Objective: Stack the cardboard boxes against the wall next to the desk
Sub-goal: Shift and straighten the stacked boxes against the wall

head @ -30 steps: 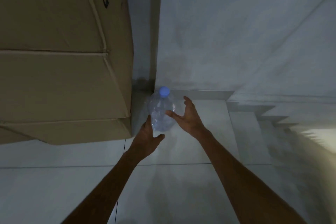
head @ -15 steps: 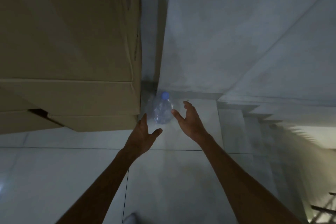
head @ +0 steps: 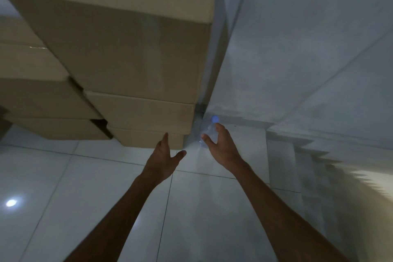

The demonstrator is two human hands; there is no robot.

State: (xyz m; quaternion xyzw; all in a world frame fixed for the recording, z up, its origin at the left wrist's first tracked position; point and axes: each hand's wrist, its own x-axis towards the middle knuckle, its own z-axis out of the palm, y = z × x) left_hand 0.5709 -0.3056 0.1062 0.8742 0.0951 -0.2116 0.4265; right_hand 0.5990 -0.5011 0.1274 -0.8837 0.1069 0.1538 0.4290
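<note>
boxes: tall stack of brown cardboard boxes [head: 136, 66], tight against the wall
bottle: clear plastic bottle with blue cap [head: 209, 132], floor corner beside the stack
left hand [head: 162, 158]: fingers spread, empty
right hand [head: 222, 148]: fingers loose, at the bottle

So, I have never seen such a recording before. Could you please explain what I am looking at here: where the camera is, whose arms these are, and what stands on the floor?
There is no machine here. A person wears one wide-angle camera on the head, and it looks forward and down, so the two bare arms that come in from below are that person's own.

The left hand is open, with straight fingers, in front of the lowest box, and holds nothing. The right hand is open too, with spread fingers close to a clear bottle with a blue cap. I cannot tell whether it touches the bottle.

The bottle stands on the tiled floor in the corner, between the boxes and the wall. The boxes are brown cardboard, stacked on each other, with a second stack to the left.

The light is dim, so small details are unclear.
</note>
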